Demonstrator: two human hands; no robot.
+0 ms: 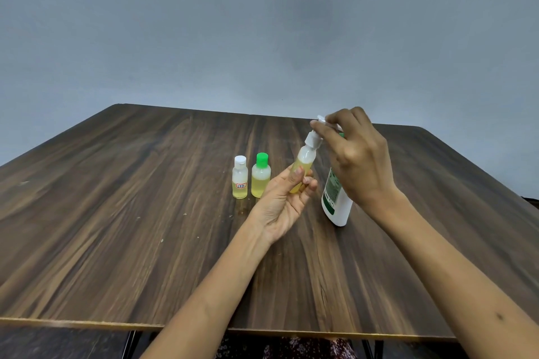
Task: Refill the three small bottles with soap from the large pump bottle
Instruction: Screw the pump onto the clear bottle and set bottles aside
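Left hand (284,201) closed around tilted small bottle (303,167), raised beside large pump bottle (335,198) on desk (145,213). Right hand (355,160) pinching pump head. Two capped bottles (250,178) standing left.

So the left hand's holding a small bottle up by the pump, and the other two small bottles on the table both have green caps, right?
Not quite. The head view shows only one green-capped bottle; the one beside it, the white-capped bottle, has a white cap. The rest holds: the left hand holds a small bottle up by the pump.
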